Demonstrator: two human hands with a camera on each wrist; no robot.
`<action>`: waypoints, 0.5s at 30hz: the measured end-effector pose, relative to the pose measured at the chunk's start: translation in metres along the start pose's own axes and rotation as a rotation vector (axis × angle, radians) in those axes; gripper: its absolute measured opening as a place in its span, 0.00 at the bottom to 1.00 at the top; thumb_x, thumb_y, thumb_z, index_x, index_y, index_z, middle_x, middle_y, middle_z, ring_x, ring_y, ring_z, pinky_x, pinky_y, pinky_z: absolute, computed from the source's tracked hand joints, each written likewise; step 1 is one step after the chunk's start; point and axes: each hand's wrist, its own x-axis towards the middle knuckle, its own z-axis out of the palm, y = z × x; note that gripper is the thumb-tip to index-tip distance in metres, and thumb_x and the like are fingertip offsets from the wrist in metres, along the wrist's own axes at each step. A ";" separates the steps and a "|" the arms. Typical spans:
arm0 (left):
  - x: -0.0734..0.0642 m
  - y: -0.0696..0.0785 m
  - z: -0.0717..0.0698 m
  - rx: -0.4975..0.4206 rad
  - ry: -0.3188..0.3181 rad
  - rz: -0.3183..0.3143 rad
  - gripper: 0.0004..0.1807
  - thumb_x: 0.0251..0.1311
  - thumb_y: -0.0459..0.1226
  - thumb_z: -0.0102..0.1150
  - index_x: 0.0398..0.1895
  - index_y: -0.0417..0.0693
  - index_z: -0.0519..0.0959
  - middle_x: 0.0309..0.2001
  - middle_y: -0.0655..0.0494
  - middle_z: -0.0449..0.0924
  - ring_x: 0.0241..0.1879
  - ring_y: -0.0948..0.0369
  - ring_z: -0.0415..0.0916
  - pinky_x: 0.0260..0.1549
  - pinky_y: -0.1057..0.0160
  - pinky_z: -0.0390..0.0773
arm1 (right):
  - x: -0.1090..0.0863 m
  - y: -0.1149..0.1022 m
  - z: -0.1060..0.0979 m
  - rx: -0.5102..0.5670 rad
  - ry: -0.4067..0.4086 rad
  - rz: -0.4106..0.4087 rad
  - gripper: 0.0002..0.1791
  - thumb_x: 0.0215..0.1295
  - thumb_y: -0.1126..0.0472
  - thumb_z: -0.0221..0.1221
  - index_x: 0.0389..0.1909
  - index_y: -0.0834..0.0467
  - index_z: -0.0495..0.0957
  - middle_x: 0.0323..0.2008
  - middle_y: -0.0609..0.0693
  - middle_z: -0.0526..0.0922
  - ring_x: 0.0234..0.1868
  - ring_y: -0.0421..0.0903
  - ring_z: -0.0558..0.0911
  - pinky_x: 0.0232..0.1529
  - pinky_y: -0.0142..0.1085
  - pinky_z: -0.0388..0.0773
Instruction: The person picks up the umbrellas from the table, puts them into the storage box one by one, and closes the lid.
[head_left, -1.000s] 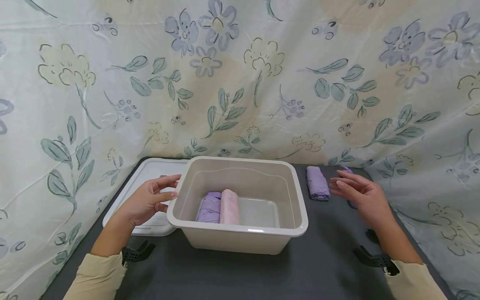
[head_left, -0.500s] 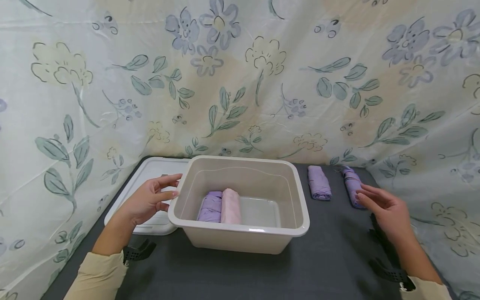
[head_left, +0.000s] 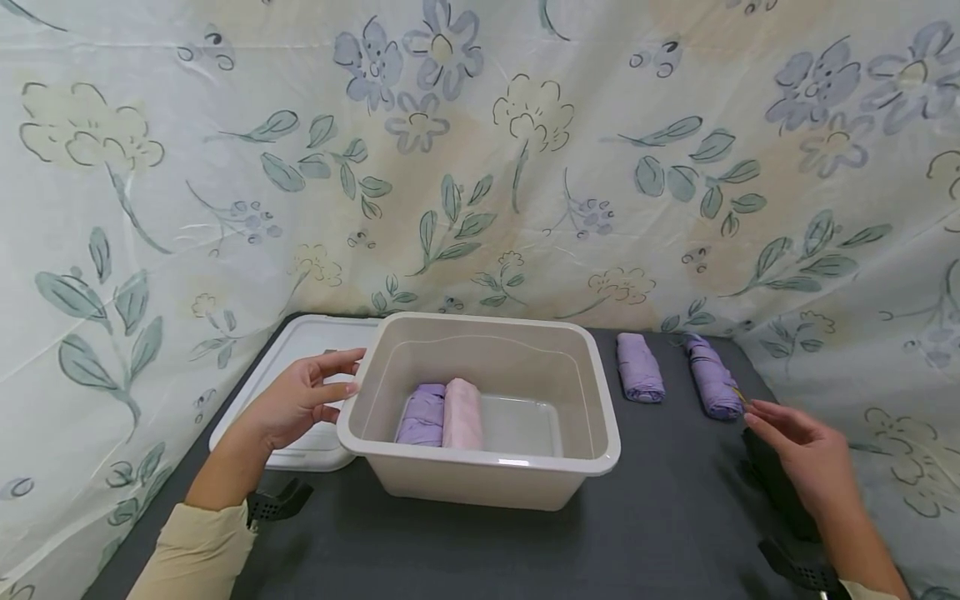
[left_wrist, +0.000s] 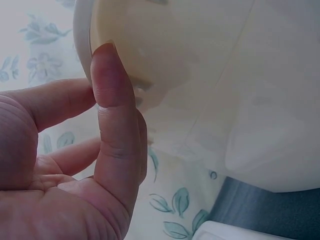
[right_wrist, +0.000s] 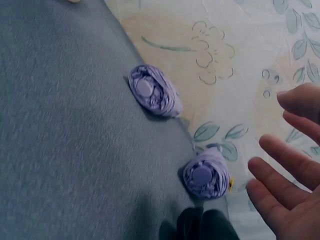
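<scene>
In the head view a beige plastic bin stands mid-table, holding a folded purple umbrella and a pink rolled bundle side by side. My left hand touches its left rim with relaxed fingertips; the left wrist view shows a fingertip right at the rim. Two folded purple umbrellas lie right of the bin, one nearer, one farther. My right hand is beside the farther umbrella, fingertips near its small yellow detail; in the right wrist view the fingers are spread and hold nothing.
A white lid lies left of the bin, partly behind the left hand. Under the right hand sits a dark object, partly covered. A floral curtain borders the dark tabletop at the back and sides.
My right hand has moved right and toward me, from over the farther umbrella to beside its near end, uncovering it. The left hand and bin stay nearly still.
</scene>
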 end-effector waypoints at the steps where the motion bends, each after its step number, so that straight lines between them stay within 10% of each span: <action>1: 0.000 0.000 0.000 -0.002 -0.001 0.001 0.35 0.71 0.32 0.59 0.78 0.35 0.58 0.56 0.54 0.74 0.49 0.62 0.82 0.41 0.53 0.89 | -0.001 0.002 -0.001 -0.006 0.009 0.001 0.31 0.68 0.45 0.65 0.65 0.59 0.78 0.40 0.16 0.77 0.42 0.16 0.74 0.35 0.13 0.70; 10: -0.001 0.004 0.001 -0.017 -0.018 0.008 0.36 0.71 0.32 0.59 0.78 0.34 0.58 0.56 0.55 0.74 0.49 0.62 0.82 0.42 0.54 0.89 | -0.006 0.020 -0.013 -0.096 -0.053 0.091 0.35 0.64 0.40 0.68 0.68 0.52 0.77 0.39 0.14 0.71 0.39 0.12 0.69 0.31 0.15 0.71; 15: 0.001 0.004 0.001 -0.002 -0.011 -0.004 0.36 0.71 0.33 0.60 0.78 0.35 0.58 0.57 0.55 0.74 0.50 0.62 0.82 0.42 0.54 0.88 | 0.000 0.025 -0.019 -0.197 -0.076 0.219 0.41 0.65 0.34 0.63 0.73 0.52 0.72 0.68 0.44 0.77 0.66 0.48 0.78 0.50 0.41 0.82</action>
